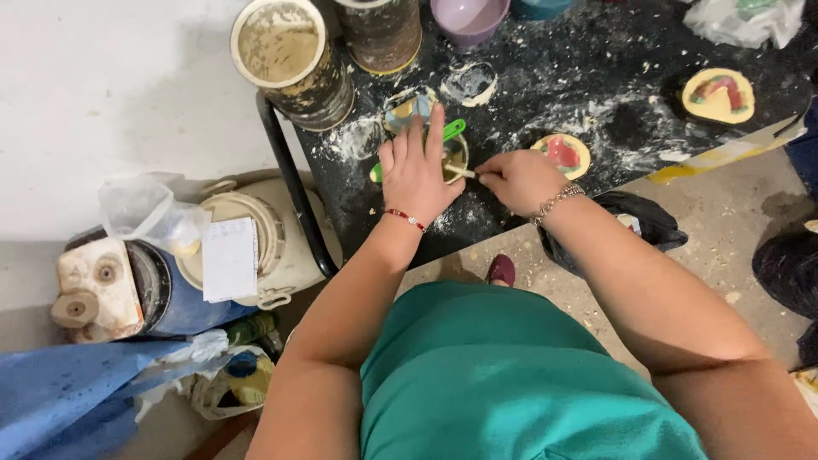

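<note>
My left hand (415,169) lies flat over a green-rimmed mixing bowl (454,146) on the black, powder-strewn table (545,77), fingers spread and steadying it. My right hand (520,179) grips a thin pale spatula (461,172) whose tip reaches into the bowl. Just right of the bowl sits a yellow plaster cast with a pink plate (563,154). A second similar yellow cast (720,94) rests farther right on the table.
Two grimy cylindrical containers (290,60) (381,32) stand at the table's far left, with a lilac bowl (469,17) beyond. A white plastic tub with a paper sheet (247,247) and a blue drum (145,294) sit on the floor to the left. A black bag (635,223) lies under the table.
</note>
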